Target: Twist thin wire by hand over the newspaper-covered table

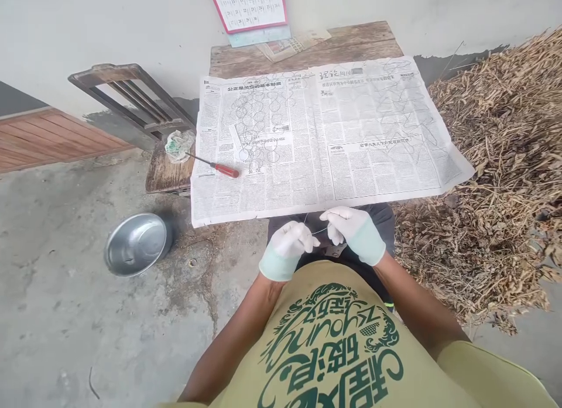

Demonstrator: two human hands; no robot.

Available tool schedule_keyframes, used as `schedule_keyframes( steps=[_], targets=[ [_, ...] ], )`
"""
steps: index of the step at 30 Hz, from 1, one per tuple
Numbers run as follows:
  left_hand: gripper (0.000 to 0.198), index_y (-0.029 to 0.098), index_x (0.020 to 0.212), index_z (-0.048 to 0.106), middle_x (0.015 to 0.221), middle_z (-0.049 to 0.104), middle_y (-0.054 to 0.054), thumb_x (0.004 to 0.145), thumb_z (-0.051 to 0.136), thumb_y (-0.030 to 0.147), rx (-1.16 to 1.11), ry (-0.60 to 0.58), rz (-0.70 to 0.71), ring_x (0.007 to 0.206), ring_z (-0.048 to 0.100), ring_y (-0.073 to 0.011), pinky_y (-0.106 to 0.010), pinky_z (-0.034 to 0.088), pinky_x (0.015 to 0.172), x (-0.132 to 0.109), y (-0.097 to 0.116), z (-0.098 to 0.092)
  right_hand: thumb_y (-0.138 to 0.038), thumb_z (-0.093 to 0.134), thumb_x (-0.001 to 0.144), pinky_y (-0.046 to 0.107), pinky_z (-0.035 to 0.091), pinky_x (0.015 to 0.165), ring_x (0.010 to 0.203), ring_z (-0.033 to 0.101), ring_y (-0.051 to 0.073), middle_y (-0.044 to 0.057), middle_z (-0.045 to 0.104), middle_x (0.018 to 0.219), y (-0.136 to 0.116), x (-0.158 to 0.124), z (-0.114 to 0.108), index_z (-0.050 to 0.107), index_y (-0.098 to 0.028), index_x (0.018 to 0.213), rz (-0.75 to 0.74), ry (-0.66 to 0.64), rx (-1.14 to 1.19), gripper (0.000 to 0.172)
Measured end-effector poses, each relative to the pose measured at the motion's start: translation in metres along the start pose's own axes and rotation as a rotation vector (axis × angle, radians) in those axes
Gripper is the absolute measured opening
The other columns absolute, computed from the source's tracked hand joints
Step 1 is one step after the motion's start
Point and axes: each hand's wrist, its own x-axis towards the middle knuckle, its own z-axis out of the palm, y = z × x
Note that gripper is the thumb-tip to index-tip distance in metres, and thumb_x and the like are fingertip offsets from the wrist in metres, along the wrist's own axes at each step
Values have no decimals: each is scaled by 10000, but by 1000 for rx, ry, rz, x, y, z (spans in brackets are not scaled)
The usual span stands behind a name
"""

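Note:
Both of my hands wear white gloves with pale green cuffs and meet just off the table's near edge, above my lap. A thin wire (320, 230) stretches between them. My left hand (288, 242) pinches one part of it, and my right hand (349, 225) has its fingertips closed on another part. Newspaper (302, 188) covers the table in front of them. Several thin wire rings (251, 112) lie on its left half, and loose bent wires (401, 112) are spread over the right. A screwdriver (226, 170) with a red handle rests at the left side.
A wooden chair (164, 177) stands left of the table, with a crumpled white and green bag (179, 146) on its seat. On the concrete floor sits a metal basin (138, 244). Dried stalks (492, 220) are heaped at the right. A calendar (250, 7) hangs on the wall.

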Motion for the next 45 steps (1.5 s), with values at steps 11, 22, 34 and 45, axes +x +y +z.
schedule_keyframes(
  steps=[11,22,34,45],
  targets=[
    [516,183,605,685,577,663,-38,903,773,595,89,44,4,648,685,-174,-319,572,754,-1,6,-3,-526,660,940,240,441,441,436,557,121,10,676,577,15,6,-3,740,-164,831,89,-194,265,386],
    [471,167,637,670,643,724,-54,865,834,545,63,-58,-37,616,689,-167,-341,603,707,-4,19,-4,-698,738,841,268,432,335,389,628,183,49,776,704,32,15,-13,716,-159,942,309,-554,570,549],
    [476,162,633,664,658,725,-46,841,859,542,115,-39,-47,605,674,-146,-353,627,748,-3,16,-10,-542,691,947,280,419,515,469,528,137,-1,637,568,27,4,-6,522,-227,673,88,-427,563,450],
    [507,171,577,649,564,668,-28,808,878,561,175,-33,-136,561,641,-140,-363,635,757,1,6,-17,-607,736,877,307,379,542,493,448,135,-26,518,569,53,-9,8,386,-254,630,75,-279,649,555]
  ],
)
